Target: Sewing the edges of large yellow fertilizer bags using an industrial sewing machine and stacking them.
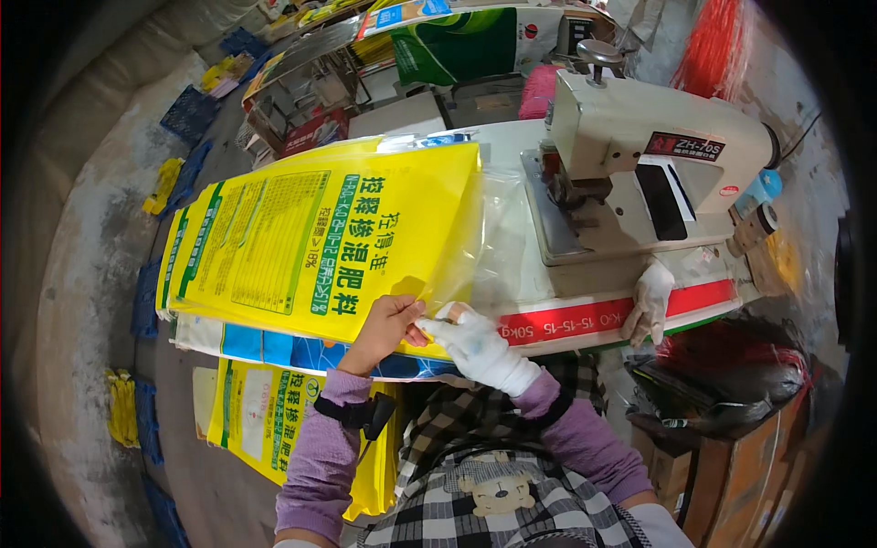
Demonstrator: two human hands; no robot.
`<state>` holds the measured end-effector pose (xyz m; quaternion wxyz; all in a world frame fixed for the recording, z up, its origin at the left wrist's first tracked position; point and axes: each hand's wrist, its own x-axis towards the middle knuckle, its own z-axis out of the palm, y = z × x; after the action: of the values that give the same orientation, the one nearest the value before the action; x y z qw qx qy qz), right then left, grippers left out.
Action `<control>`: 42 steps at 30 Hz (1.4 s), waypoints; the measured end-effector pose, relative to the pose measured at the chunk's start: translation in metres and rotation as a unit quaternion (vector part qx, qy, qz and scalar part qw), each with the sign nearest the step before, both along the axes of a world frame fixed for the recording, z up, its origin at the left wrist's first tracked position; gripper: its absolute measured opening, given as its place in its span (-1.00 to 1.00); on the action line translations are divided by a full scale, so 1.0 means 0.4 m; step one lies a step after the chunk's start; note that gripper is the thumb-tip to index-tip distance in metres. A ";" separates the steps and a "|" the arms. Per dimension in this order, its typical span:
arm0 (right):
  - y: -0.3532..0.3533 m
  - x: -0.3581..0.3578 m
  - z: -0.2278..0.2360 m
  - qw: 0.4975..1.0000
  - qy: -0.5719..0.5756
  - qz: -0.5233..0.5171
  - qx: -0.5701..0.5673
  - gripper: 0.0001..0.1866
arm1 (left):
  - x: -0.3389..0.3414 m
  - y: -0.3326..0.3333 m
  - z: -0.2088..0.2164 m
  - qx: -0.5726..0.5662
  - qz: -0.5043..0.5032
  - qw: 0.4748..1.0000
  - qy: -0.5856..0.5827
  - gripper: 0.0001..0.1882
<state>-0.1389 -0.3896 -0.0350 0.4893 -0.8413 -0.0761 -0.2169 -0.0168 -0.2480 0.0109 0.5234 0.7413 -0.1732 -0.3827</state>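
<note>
The yellow sack [411, 224] lay on other sacks, left of the sewing machine. The bare left hand [393, 321] pinched its near right corner. The gloved right hand [477, 349] bent in at that corner; whether it gripped sack, liner or both, I couldn't tell. The clear liner [498, 224] spread rightward toward the sewing machine [653, 137]. An uneven pull could crease or tear that thin film, and slick layers beneath might slide.

Head fisheye looks down, edges unclear.
</note>
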 end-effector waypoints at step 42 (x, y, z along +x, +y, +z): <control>-0.176 0.069 0.030 0.977 -0.089 -0.083 -0.175 -0.76 | -0.344 0.356 0.117 0.139 0.353 0.846 -0.376 -0.81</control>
<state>-0.1112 -0.4599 -0.0229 0.3064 -0.8944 -0.0858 -0.3144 -0.1545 -0.1057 0.0579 0.4094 0.9046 -0.0286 0.1153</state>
